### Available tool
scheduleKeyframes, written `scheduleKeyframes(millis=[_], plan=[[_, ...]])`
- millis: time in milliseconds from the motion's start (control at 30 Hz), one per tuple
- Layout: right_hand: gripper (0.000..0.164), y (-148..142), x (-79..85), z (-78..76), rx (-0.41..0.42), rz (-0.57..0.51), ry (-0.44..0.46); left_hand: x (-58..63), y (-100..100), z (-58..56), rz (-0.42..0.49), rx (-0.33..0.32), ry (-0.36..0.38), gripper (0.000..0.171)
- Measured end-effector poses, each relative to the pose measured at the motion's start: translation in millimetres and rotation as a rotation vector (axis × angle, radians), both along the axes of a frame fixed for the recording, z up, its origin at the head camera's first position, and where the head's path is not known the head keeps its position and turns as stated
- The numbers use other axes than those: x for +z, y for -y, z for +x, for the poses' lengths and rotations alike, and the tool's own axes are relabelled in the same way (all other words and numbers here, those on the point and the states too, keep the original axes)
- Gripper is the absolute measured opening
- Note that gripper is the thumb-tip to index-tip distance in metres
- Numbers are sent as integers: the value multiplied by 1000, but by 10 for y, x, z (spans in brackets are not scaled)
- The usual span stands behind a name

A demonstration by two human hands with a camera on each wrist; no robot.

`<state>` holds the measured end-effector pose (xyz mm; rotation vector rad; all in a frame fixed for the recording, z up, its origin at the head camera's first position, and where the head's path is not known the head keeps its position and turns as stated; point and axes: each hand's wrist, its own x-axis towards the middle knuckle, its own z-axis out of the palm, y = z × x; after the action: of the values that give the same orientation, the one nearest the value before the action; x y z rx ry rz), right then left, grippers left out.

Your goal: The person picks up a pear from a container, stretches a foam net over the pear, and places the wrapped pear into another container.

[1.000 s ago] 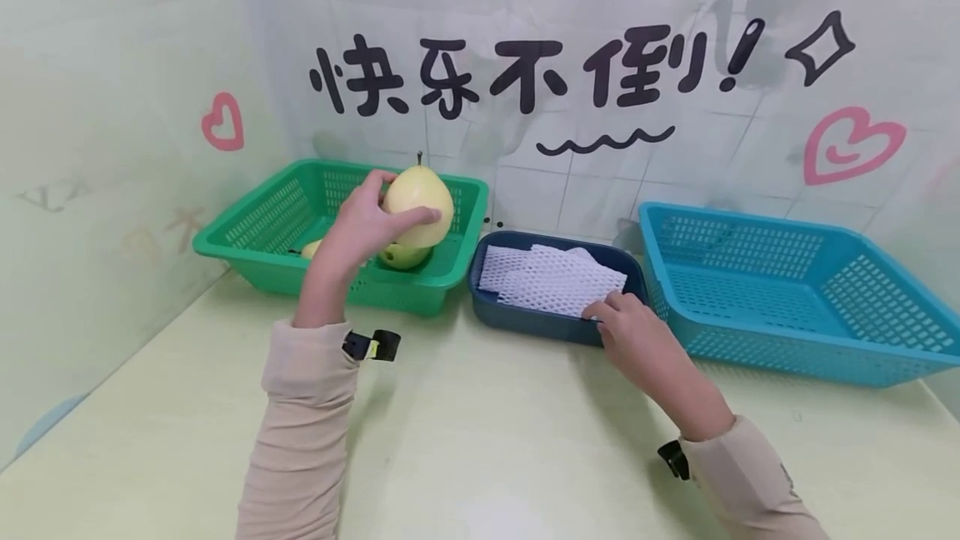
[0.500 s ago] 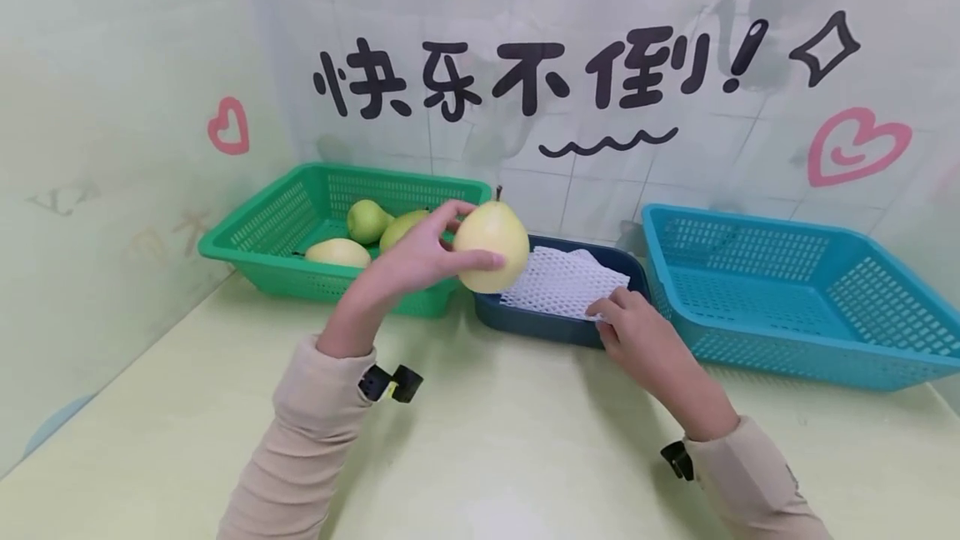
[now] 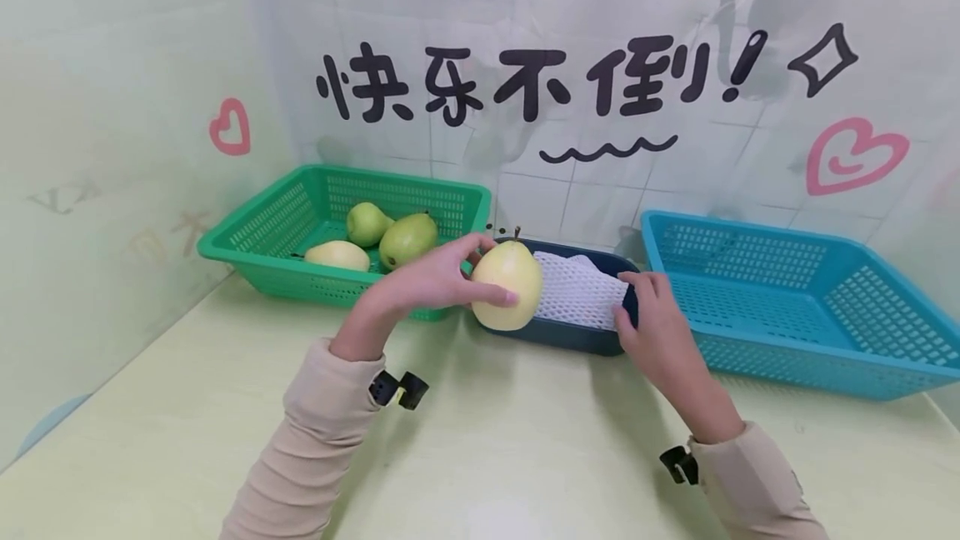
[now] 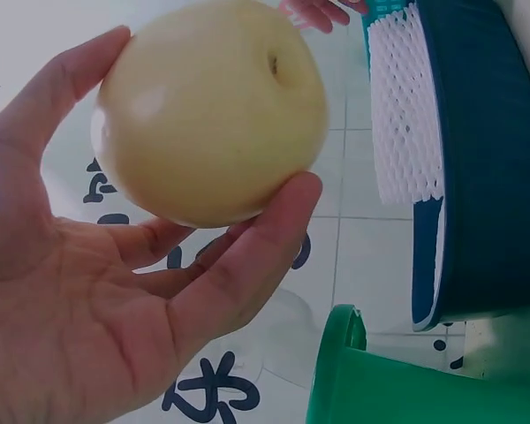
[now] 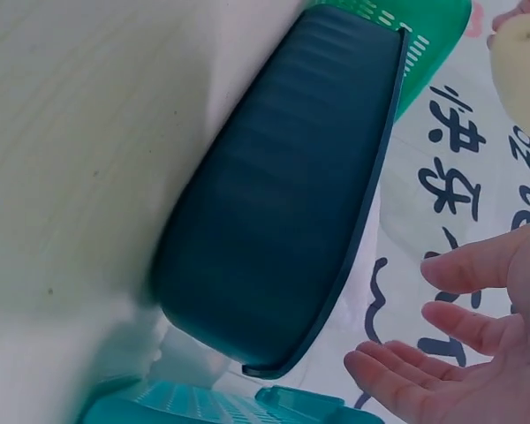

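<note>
A pale yellow pear (image 3: 508, 286) is gripped between the thumb and fingers of my left hand (image 3: 438, 275), stem up, in front of the navy tray's left end. White foam netting sleeves (image 3: 576, 290) lie in that tray (image 3: 573, 335). At the tray's right end, my right hand (image 3: 660, 327) hovers by the netting. The right wrist view shows the right hand's fingers (image 5: 384, 375) spread with nothing between them. In the left wrist view the pear (image 4: 212, 115) rests against the thumb and fingertips, apart from the netting (image 4: 406, 106).
A green basket (image 3: 262, 269) on the left holds two green pears (image 3: 408, 240) and a pale one (image 3: 337, 255). To the right of the tray stands a blue basket (image 3: 795, 361). A printed wall sheet (image 3: 480, 140) hangs behind them, above the pale tabletop (image 3: 510, 440).
My left hand has carried the pear rightward and down from above the green basket to the tray. The right hand has shifted slightly right from the netting's front corner, its fingers now apart.
</note>
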<state>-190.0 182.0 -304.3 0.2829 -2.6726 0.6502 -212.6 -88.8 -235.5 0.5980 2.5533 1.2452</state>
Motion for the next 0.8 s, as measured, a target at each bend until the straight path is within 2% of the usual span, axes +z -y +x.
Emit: scheduleKeyframes(millis=[133,467,800], plan=[[43,-18,-2,-28,-7,-25,31,-6,-18,-14,-51,-10,-35,61],[58,-61,-92,-121,74,-77,162,-69,3,-16,-108,-42,-53,60],[60,-77,-85,-114,87,-138,226,-103,-11,-28,-147,-45,-37,65]])
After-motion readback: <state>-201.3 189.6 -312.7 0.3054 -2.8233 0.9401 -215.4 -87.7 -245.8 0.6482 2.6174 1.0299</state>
